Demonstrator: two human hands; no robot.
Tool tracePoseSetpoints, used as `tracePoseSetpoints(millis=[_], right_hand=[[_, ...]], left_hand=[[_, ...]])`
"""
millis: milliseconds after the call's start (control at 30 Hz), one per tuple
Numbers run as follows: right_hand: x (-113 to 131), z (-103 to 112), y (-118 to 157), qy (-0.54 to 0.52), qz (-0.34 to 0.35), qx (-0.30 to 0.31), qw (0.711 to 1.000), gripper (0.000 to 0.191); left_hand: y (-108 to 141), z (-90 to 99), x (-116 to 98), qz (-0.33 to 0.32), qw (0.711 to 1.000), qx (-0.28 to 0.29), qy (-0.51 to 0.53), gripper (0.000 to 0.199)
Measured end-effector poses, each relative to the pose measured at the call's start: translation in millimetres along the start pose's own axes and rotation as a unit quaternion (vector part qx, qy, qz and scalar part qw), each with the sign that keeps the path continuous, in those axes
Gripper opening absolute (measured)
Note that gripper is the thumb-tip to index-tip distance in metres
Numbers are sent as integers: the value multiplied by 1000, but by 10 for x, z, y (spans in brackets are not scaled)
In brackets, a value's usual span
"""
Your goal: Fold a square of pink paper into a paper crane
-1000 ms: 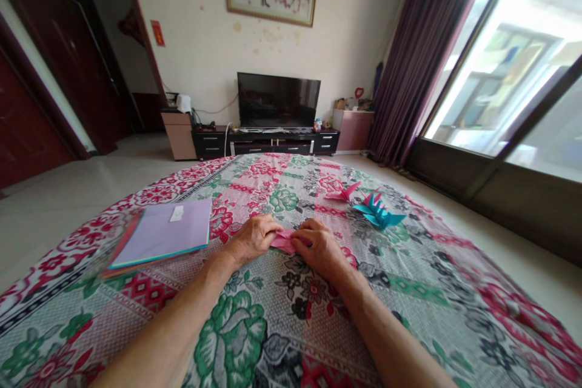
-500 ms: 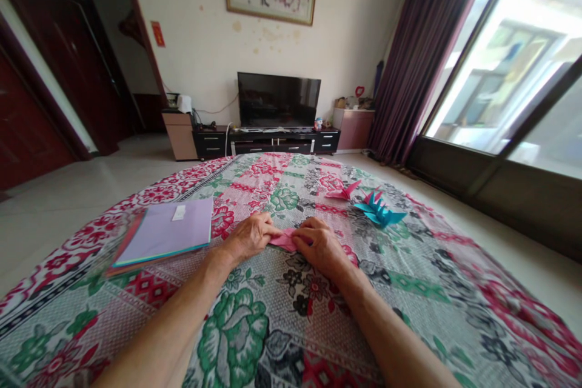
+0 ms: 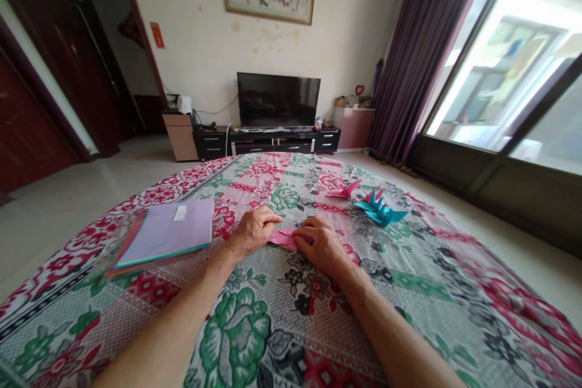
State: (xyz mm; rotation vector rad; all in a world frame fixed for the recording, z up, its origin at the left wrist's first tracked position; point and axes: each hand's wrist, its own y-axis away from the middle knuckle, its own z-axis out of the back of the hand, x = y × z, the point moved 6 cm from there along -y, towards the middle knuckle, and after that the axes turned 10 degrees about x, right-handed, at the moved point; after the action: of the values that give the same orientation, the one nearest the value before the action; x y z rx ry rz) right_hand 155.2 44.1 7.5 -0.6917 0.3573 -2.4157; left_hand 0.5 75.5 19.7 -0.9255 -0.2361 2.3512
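Note:
A narrow piece of folded pink paper (image 3: 284,239) lies on the patterned tablecloth between my two hands. My right hand (image 3: 319,241) grips its right end, with the thumb and fingertips closed over it. At the left end, my left hand (image 3: 255,230) keeps its thumb against the paper while the index finger is raised above it and the other fingers are curled. The hands partly cover both ends of the paper. To the right sit folded paper cranes, a pink one (image 3: 346,190) and several blue ones (image 3: 382,212) bunched together with more pink behind them.
On the left lies a stack of coloured paper sheets (image 3: 170,233), lilac on top, with a small white slip (image 3: 180,213) on it. The round table wears a floral tablecloth (image 3: 236,333). Beyond it stand a television (image 3: 278,100) and a low cabinet (image 3: 213,143).
My left index finger has lifted off the pink paper, which shows more of its left part. My right hand has stayed on the right end.

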Motion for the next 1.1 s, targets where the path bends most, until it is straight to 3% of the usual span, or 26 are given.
tracePoseSetpoints(millis=[200, 667, 1100], right_hand=[[9, 4, 7, -2, -1, 3, 1000, 16], [-38, 20, 4, -41, 5, 24, 999, 18], [-79, 65, -33, -69, 1, 44, 997, 20]], left_hand=[[-10, -140, -4, -22, 995, 71, -59, 23], [11, -123, 8, -10, 987, 136, -90, 33], [1, -59, 32, 37, 988, 130, -71, 27]])
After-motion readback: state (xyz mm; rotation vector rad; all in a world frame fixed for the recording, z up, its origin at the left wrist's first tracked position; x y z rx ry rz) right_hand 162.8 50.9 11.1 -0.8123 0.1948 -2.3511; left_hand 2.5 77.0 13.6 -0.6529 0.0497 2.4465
